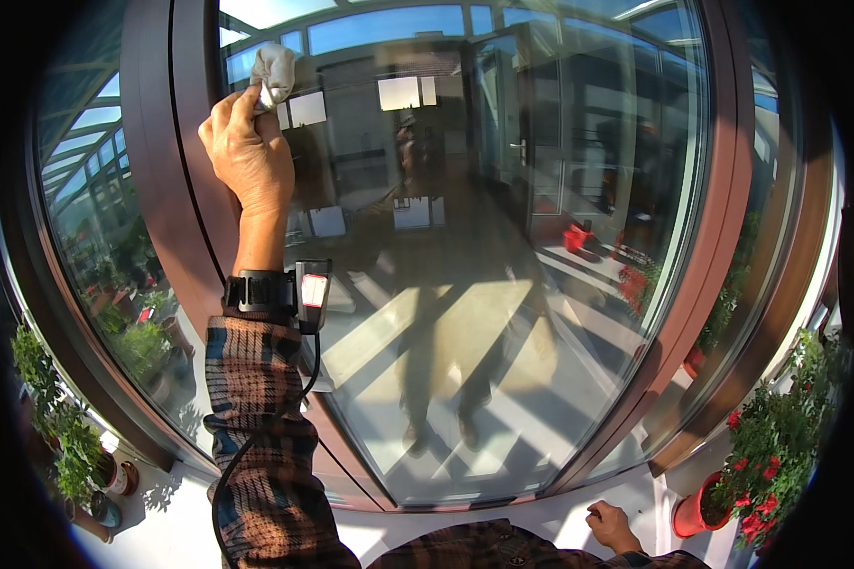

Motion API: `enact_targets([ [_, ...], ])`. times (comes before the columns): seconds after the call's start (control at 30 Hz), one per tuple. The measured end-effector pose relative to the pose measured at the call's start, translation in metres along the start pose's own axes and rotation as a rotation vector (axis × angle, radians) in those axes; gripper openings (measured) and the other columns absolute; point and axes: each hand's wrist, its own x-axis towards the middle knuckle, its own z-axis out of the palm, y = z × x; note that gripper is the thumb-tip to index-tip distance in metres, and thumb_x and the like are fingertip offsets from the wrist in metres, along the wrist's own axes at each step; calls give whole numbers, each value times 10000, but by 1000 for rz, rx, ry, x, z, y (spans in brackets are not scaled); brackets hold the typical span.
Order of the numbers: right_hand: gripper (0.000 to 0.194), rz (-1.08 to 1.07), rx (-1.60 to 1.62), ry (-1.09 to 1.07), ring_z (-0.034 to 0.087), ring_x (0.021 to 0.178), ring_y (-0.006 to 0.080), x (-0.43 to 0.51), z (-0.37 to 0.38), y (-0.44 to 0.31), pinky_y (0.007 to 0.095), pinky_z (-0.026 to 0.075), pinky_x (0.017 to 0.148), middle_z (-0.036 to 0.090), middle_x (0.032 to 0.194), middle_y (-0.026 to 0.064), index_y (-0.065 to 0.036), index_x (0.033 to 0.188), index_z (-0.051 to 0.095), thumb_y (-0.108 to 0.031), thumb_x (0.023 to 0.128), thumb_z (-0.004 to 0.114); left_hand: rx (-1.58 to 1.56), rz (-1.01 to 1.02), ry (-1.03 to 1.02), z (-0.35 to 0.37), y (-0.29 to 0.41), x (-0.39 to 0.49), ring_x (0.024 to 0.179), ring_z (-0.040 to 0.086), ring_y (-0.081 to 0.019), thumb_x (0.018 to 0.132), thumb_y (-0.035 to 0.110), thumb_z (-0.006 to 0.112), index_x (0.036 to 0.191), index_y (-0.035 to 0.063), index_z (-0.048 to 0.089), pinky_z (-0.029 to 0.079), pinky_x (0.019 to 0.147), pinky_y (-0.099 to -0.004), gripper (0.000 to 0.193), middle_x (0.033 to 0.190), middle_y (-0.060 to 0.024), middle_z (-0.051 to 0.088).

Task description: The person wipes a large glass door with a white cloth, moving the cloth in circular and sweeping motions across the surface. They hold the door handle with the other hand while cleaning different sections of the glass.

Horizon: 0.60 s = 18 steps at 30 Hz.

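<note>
My left hand (251, 146) is raised at the upper left, pinching a crumpled whitish cloth (276, 71). The cloth is up against the glass pane (427, 249) of a tall door or window, close to its reddish-brown frame (160, 142). A black strap with a small device (313, 293) circles my left wrist, and a cable runs from it down the plaid sleeve (263, 398). Low on the right, my right hand (611, 526) hangs beside my body with its fingers curled. Nothing shows in it.
A red pot (699, 506) with a red-flowering plant (768, 455) stands at lower right. Leafy potted plants (67, 441) line the left side. Sun and shadow cross the pale floor (164, 523). The glass mirrors roof beams, a door and a standing person.
</note>
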Motion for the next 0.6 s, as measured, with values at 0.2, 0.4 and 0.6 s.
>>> enact_targets([
  [0.2,275,-137,8,-8,682,916,375,28,10,-41,433,536,818,716,947,180,-62,1059,676,-237,857,613,-310,420,-376,-28,82,-155,956,571,-222,707,81,703,1038,102,731,436,817,-361,333,991,-7,652],
  [0.4,257,-249,26,12,674,916,379,33,13,-51,437,532,823,711,944,170,-68,1053,672,-226,861,608,-207,647,-413,-21,34,-85,942,585,-253,669,15,700,1047,98,712,470,809,-370,388,989,-42,640],
  [0.6,303,71,28,107,689,847,361,-17,9,19,416,541,780,717,866,177,-25,1044,688,-221,816,652,50,241,56,18,-24,57,976,587,-280,810,37,638,1074,129,715,515,852,-388,290,1064,-23,676],
])
